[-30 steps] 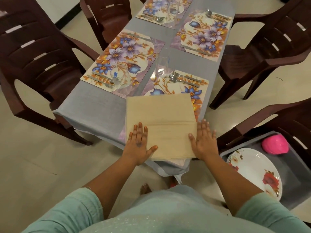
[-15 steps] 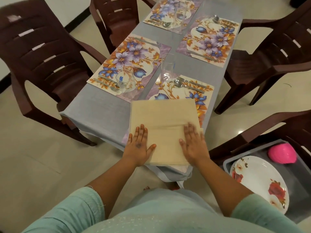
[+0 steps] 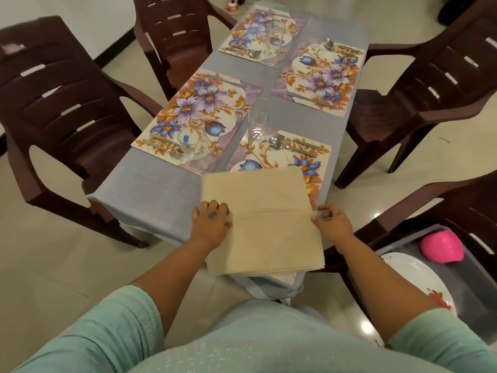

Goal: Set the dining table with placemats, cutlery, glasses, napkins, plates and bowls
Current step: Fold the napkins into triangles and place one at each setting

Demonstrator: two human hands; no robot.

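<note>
Head view: the beige napkin (image 3: 259,219) lies folded at the table's near edge, over a placemat (image 3: 309,162). Left hand (image 3: 211,220) curls onto its left edge; right hand (image 3: 332,220) pinches the right edge (soft, light cloth, best lifted by corners).

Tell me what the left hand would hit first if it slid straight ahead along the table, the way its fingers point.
The left hand would probably meet the floral placemat first, near the short glass; depth is unclear.
</note>
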